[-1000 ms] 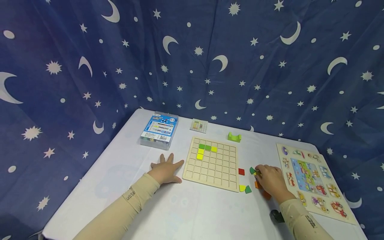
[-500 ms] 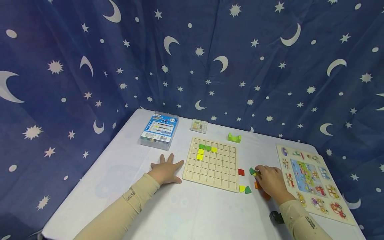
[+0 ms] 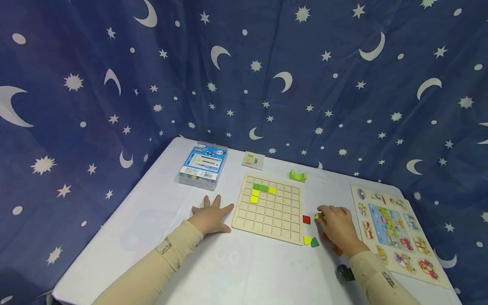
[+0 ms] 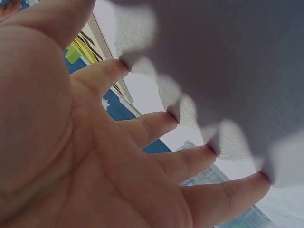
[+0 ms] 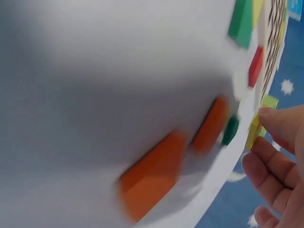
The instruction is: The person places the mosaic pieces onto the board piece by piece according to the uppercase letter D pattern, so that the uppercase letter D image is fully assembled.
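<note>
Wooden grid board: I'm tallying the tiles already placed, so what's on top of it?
On the board lie two green tiles and three yellow tiles. The surface directly beneath them is covered and can't be seen.

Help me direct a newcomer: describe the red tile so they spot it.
On the table, find the gridded board. Just past its right edge, toward the right hand, lies the red tile. Unlike the yellow pieces, green pieces and orange pieces nearby, it is red.

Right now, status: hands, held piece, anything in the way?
Right hand pinches yellow piece. Left hand spread on table. Red square between yellow piece and board.
</note>
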`<action>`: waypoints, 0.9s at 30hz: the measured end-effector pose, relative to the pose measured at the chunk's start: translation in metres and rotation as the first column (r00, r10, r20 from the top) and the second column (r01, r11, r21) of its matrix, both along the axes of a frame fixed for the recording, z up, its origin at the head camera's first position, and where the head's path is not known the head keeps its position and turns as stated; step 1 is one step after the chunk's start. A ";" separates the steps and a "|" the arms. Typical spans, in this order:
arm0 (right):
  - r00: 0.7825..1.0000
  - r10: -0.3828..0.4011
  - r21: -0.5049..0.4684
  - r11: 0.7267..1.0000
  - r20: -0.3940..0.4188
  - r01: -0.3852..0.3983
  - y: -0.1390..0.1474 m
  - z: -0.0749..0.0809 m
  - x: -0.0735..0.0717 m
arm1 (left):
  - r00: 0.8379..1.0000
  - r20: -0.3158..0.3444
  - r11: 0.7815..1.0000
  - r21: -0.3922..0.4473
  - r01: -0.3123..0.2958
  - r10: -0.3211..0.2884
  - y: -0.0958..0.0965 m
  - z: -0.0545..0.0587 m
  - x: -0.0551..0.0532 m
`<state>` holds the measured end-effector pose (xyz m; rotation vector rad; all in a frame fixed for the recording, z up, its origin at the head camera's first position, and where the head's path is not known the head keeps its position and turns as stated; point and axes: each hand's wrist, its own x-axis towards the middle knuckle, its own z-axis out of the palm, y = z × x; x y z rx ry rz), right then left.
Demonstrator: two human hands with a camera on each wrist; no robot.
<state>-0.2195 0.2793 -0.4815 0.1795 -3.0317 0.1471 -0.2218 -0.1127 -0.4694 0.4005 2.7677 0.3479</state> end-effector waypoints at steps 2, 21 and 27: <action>0.999 0.032 0.008 0.999 -0.026 -0.031 -0.010 0.000 -0.004 | 1.000 0.000 1.000 -0.003 0.002 -0.002 0.000 0.000 0.000; 0.897 0.421 0.069 0.907 -0.135 -0.415 -0.154 0.001 -0.038 | 1.000 0.011 0.999 -0.035 0.011 -0.011 -0.001 -0.006 -0.004; 0.877 0.461 0.089 0.887 -0.133 -0.453 -0.169 -0.008 -0.042 | 1.000 0.000 0.999 -0.047 0.013 -0.013 -0.001 -0.002 -0.002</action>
